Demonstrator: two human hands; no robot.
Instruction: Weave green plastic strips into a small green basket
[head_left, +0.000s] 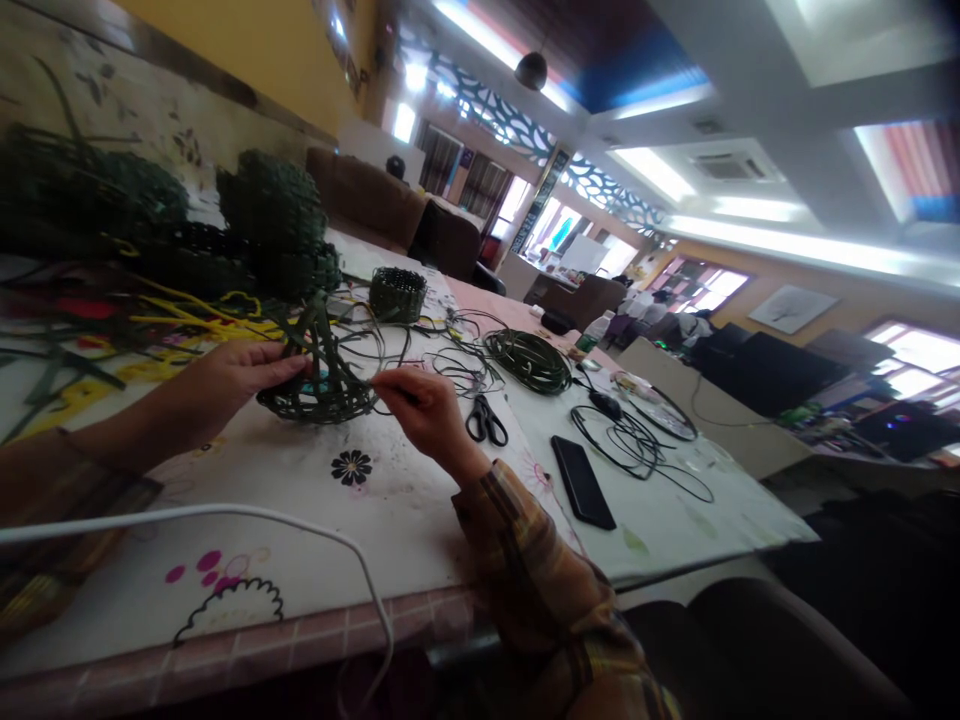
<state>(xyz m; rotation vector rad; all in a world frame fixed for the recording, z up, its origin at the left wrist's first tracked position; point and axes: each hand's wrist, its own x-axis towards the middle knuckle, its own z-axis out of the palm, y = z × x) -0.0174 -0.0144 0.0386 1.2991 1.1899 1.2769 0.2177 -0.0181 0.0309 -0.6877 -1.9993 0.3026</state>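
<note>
On the counter [420,520], near its front edge, sits a half-woven green basket [319,385], base flat, loose uprights sticking up. Left hand [240,375] closed on the basket's left rim, fingers curled round one upright. Right hand [420,405] pinched shut on a thin dark strand [390,350] that runs off the basket's right side. Scissors [486,420] lie just beside the right hand, black phone [583,482] further right, coil of green cane [529,360] behind them. A small finished basket [397,293] stands further back; a pile of dark green woven pieces [270,220] and yellow strips [187,315] lie to the left. White cable [300,525] crosses the front of the counter.

Risks, as I judge it: the strand looks thin, so a hard pull could snap it or tip the light basket. Loose uprights could spring out if the left hand's hold slackens. Trailing strands lie near the scissors and could snag and drag them.
</note>
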